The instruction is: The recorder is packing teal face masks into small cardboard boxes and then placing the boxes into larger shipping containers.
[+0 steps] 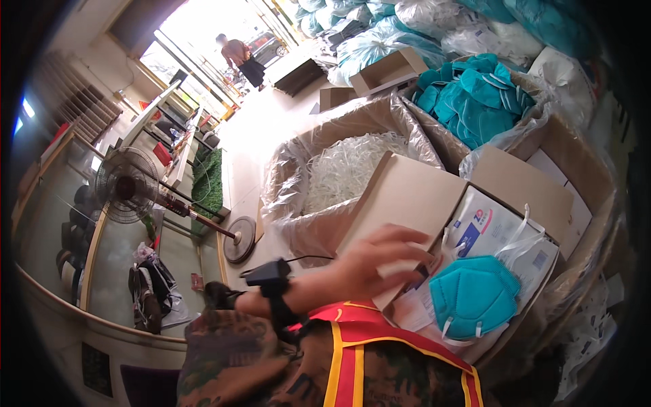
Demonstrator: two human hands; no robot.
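Observation:
My left hand (383,261) reaches in from the lower left, blurred by motion, with its fingers stretched out and apart and nothing seen in them. Its fingertips are close to the left side of an open cardboard box (419,193). In that box lies a white printed package (495,220) with blue marks. A teal face mask (475,295) with white ear loops (522,237) rests over the near part of the package, just right of my left hand. My right hand does not show.
Behind stand a plastic-lined carton of white strips (352,166) and a carton heaped with teal mask pieces (475,98). Stuffed plastic bags (386,44) pile up at the back. A standing fan (129,186) is at the left; a person (241,57) is near the bright doorway.

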